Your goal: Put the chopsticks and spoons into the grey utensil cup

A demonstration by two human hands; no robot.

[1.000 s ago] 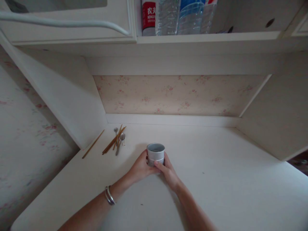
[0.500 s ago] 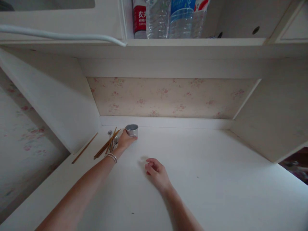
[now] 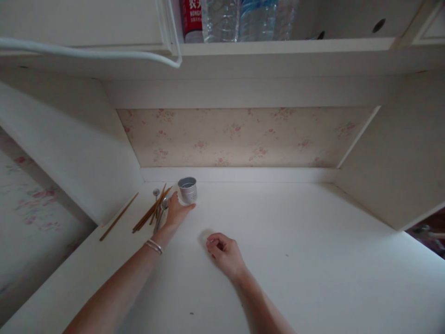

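Observation:
A small silver metal cup (image 3: 187, 189) stands upright near the back wall of the white desk (image 3: 313, 260). My left hand (image 3: 175, 212), with bangles on the wrist, lies just in front and to the left of the cup. Its fingers are spread, at most brushing the cup's base. My right hand (image 3: 224, 253) rests on the desk in the middle, fingers loosely curled with nothing in them. Wooden chopsticks (image 3: 150, 215) and metal spoons (image 3: 160, 215) lie just left of my left hand.
One single chopstick (image 3: 118, 216) lies by the left side panel. A shelf above holds water bottles (image 3: 239, 18) and a red-labelled bottle (image 3: 190, 18). A white cable (image 3: 86, 52) runs under the upper cabinet. Side panels close in the desk left and right.
My left hand carried the cup from the desk's middle to the back left, set it down and loosened its hold. My right hand let go and stayed in the middle, curling up.

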